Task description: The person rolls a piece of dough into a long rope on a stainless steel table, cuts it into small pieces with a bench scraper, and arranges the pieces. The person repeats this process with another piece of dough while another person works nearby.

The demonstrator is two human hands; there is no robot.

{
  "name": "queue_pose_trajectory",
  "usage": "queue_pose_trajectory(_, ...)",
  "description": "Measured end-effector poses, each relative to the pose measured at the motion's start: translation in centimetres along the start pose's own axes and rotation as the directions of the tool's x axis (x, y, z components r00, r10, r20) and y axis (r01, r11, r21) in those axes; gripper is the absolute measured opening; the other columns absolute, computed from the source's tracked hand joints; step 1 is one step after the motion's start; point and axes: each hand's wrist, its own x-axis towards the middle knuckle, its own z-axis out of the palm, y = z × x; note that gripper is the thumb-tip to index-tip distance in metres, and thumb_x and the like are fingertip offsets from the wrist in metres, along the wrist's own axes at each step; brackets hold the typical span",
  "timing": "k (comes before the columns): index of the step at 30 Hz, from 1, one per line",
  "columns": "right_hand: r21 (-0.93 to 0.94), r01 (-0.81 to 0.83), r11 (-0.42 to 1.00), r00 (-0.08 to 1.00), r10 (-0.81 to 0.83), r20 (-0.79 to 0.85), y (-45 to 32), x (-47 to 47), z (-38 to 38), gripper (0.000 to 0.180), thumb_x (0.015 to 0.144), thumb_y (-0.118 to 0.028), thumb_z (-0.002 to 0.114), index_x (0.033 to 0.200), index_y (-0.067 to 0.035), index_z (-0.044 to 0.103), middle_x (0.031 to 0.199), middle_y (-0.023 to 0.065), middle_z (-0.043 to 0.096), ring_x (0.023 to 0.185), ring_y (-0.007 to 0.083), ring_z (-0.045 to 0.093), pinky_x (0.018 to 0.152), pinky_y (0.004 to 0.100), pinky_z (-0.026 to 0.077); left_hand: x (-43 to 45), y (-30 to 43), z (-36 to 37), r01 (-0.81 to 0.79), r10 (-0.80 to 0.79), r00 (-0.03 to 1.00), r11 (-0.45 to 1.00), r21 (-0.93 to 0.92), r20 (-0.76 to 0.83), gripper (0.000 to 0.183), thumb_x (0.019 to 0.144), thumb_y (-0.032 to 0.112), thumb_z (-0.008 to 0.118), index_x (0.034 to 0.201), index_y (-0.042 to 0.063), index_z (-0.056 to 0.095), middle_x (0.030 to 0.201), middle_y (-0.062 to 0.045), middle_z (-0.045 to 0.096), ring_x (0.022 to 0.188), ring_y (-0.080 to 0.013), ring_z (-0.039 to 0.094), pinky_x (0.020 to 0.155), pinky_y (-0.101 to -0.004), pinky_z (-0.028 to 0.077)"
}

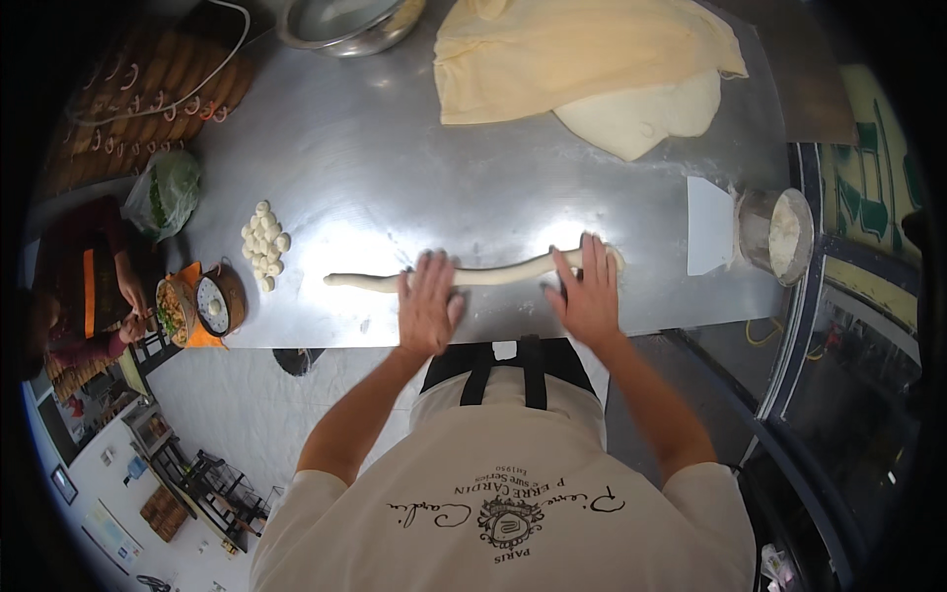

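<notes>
A long rope of pale dough point(496, 276) lies across the steel worktop point(355, 185) before me. My left hand point(429, 296) rests palm down over the rope, left of its middle, with the fingers slightly apart. Near the rope's right end, my right hand point(588, 292) lies flat on it, thumb spread. Neither hand is closed around the dough. Left of the rope's tip is a cluster of small dough pieces point(265, 244). A large slab of dough point(644, 118) shows from under a cream cloth point(584, 59) at the top right.
A white scraper point(710, 226) lies beside a metal container of flour point(784, 233) at the right. A metal bowl point(355, 26) stands at the top. At the left are a bowl of filling point(175, 311), a round steamer point(220, 302), a plastic bag point(166, 192) and a co-worker point(89, 274).
</notes>
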Motion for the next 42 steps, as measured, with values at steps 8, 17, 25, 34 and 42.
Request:
queue_pose_trajectory(8,-0.072,-0.1,0.992,0.944,0.072,-0.321,7.0,11.0,2.6,0.067,0.1,-0.043,0.068,0.153,-0.004,0.055,0.16,0.0363,0.039,0.151,0.0506,0.033,0.122,0.0638,0.027,13.5,-6.3,0.7,0.17,-0.143,0.915,0.985,0.038,-0.376,0.072,0.104,0.044,0.059,0.162,0.005,0.042,0.17,-0.023,0.036,0.161,-0.0434,0.027,0.125,-0.0687,0.022)
queue_pose_trajectory(17,0.058,-0.017,0.998,0.997,0.022,-0.079,5.3,-2.9,-0.7,0.069,0.099,-0.042,0.07,0.155,-0.005,0.054,0.162,0.04,0.034,0.152,0.0555,0.03,0.125,0.0663,0.022,5.1,9.0,2.4,-0.117,0.112,0.993,0.986,-0.119,-0.046,0.059,0.107,0.031,0.054,0.159,0.003,0.045,0.17,-0.018,0.04,0.159,-0.0412,0.034,0.126,-0.0666,0.024)
queue_pose_trajectory(25,-0.009,-0.209,0.978,0.933,0.197,-0.3,11.2,8.7,1.1,0.064,0.1,-0.041,0.068,0.153,-0.007,0.055,0.163,0.0387,0.035,0.153,0.0536,0.03,0.124,0.0652,0.025,17.7,4.2,1.3,0.122,-0.12,0.926,0.992,-0.019,-0.357,0.067,0.102,0.033,0.065,0.159,0.001,0.045,0.168,-0.02,0.04,0.158,-0.0418,0.033,0.124,-0.0685,0.026)
queue_pose_trajectory(34,-0.018,-0.209,0.978,0.955,0.2,-0.22,8.1,-1.9,0.8,0.068,0.103,-0.044,0.063,0.158,-0.007,0.051,0.167,0.0364,0.029,0.155,0.0528,0.026,0.124,0.0669,0.023,6.0,1.6,0.4,0.143,-0.14,0.985,0.99,0.021,-0.102,0.064,0.107,0.039,0.057,0.16,0.006,0.045,0.169,-0.019,0.04,0.161,-0.0393,0.031,0.126,-0.069,0.022)
queue_pose_trajectory(42,-0.05,-0.482,0.875,0.856,0.459,-0.237,11.2,6.7,1.5,0.069,0.106,-0.049,0.058,0.161,-0.008,0.046,0.169,0.0313,0.03,0.159,0.0484,0.024,0.127,0.0637,0.017,12.4,-3.7,0.6,0.152,-0.13,0.906,0.988,0.024,-0.404,0.065,0.102,0.033,0.064,0.156,0.002,0.048,0.167,-0.021,0.041,0.157,-0.0433,0.033,0.123,-0.0675,0.026)
